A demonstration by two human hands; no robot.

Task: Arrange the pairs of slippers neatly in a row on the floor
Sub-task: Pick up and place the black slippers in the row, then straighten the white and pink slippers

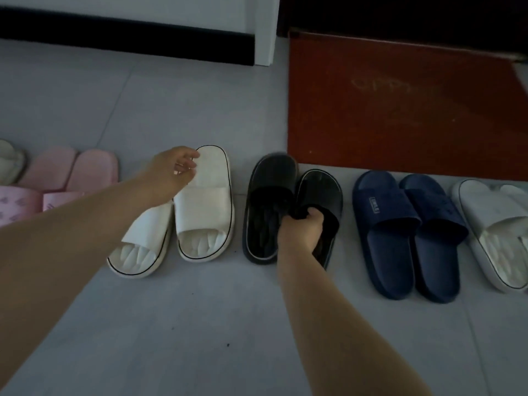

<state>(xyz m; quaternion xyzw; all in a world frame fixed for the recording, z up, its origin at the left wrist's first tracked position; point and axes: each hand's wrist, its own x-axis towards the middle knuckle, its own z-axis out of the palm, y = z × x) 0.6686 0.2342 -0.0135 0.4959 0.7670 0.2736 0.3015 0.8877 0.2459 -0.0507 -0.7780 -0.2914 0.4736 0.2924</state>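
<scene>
Slippers lie in a row across the grey tiled floor (pixel 200 324). My right hand (pixel 303 227) is closed on the straps of the black pair, pinching the left black slipper (pixel 265 195) and the right black slipper (pixel 320 187) together; the right one leans against the left. My left hand (pixel 171 175) hovers with loosely spread fingers over the toe of the white slipper (pixel 204 207), holding nothing. Its mate (pixel 143 241) lies partly under my forearm, angled to the left. A navy pair (pixel 400 232) sits side by side to the right of the black pair.
A plain pink pair (pixel 71 170) and patterned pink slippers (pixel 20 204) lie at the left edge. Another white slipper (pixel 491 224) lies at the far right. A red doormat (pixel 400 104) lies behind the row, beside a white door post (pixel 267 30) and a black baseboard (pixel 128 35).
</scene>
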